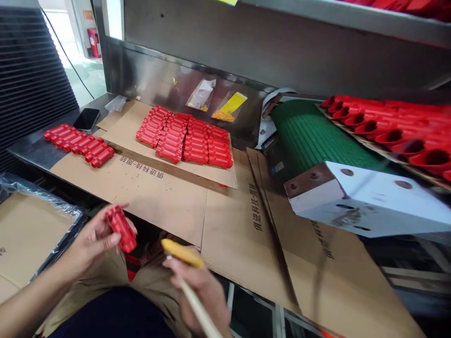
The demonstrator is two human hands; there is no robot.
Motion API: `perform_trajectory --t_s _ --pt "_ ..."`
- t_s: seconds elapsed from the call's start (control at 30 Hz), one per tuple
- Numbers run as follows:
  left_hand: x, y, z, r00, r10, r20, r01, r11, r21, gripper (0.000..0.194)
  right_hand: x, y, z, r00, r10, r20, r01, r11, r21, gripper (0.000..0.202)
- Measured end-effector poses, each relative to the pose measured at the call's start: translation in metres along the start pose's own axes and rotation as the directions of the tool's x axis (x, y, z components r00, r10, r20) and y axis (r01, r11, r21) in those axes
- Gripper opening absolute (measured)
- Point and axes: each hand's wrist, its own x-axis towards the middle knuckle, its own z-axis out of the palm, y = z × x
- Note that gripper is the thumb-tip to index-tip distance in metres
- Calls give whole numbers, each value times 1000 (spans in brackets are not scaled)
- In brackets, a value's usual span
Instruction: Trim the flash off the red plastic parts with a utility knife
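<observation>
My left hand (102,237) is closed around a red plastic part (121,228), a ribbed tubular piece, held over my lap at the table's front edge. To its right, my right hand (202,286) grips a slim pale-handled tool (199,307) like a pen. A short metal tip seems to show at the tool's front end, too blurred to name its kind. A yellow cover (182,253), like a finger cot, sits on a finger of that hand. The tool and the red part are apart.
Red parts lie in rows on a cardboard sheet (123,124), with another row (77,143) at left near a phone (86,119). Small plastic bags (230,107) lie behind. A green conveyor belt (303,131) with more red parts (391,126) juts in at right.
</observation>
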Motion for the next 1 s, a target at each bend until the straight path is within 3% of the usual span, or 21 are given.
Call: perform_trajectory --t_s 0.03,0.07,0.13,0.27,0.43,0.53,0.63,0.77,0.87,0.93,1.0 --pt "15 7 -11 996 85 -30 -73 960 272 66 -2 1 -2 996 24 -91 -24 1000 -3 34" --pt "31 14 -23 982 179 -60 -109 796 596 64 -3 2 -3 986 45 -163 -45 999 2 34" --pt "64 28 -42 969 229 -96 -57 581 812 59 -3 2 -3 978 60 -200 -54 998 36 30" --pt "112 40 -51 950 287 -119 47 248 968 28 4 -2 1 992 51 -113 -36 991 127 27" --pt "129 40 -51 920 359 -160 178 -18 984 35 -5 6 2 981 113 -155 -95 988 120 24" --pt "134 49 -52 899 405 -169 225 -95 970 44 -13 11 2 952 206 -228 -187 977 102 22" --pt "154 63 -43 900 426 -92 164 -134 977 47 -10 11 1 944 258 -206 -215 954 211 18" --pt "210 80 -17 908 415 59 11 -165 986 37 3 5 -3 976 213 -34 -195 940 280 26" --pt "246 91 -8 921 360 147 -95 -160 983 32 5 2 -6 981 195 -16 -183 944 276 33" --pt "249 97 -12 925 345 161 -124 -125 984 31 1 3 -8 978 208 -31 -193 945 265 32" --pt "230 99 -22 931 338 139 -126 -59 990 29 -5 7 -9 971 231 -65 -209 947 242 26"
